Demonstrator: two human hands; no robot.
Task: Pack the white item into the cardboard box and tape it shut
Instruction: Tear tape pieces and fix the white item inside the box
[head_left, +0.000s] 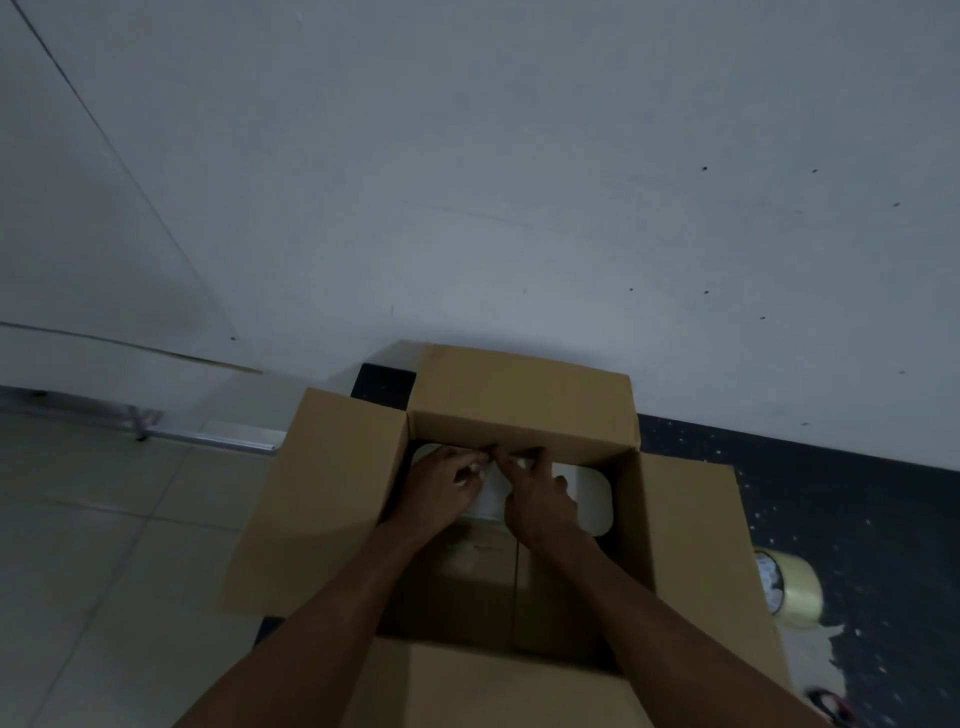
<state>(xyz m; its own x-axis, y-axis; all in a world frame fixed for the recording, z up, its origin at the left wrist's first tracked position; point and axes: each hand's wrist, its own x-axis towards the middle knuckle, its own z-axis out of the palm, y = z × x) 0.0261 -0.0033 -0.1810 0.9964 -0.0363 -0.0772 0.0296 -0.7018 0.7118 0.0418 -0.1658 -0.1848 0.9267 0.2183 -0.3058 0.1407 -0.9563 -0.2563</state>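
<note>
An open cardboard box (332, 499) stands on the floor against a white wall, all its flaps spread outward. Inside it, toward the far side, lies the white item (589, 501), flat with rounded corners. Both of my arms reach down into the box. My left hand (441, 491) and my right hand (540, 499) rest on the item's top, fingertips meeting near the far wall of the box. The fingers are curled and pinch at something small on the item; I cannot make out what. Much of the item is hidden under my hands.
A roll of clear packing tape (789, 587) lies on the dark speckled floor just right of the box. The white wall (519, 208) rises directly behind the box. Pale floor tiles (104, 545) extend to the left, with a metal rail (208, 434) along the wall base.
</note>
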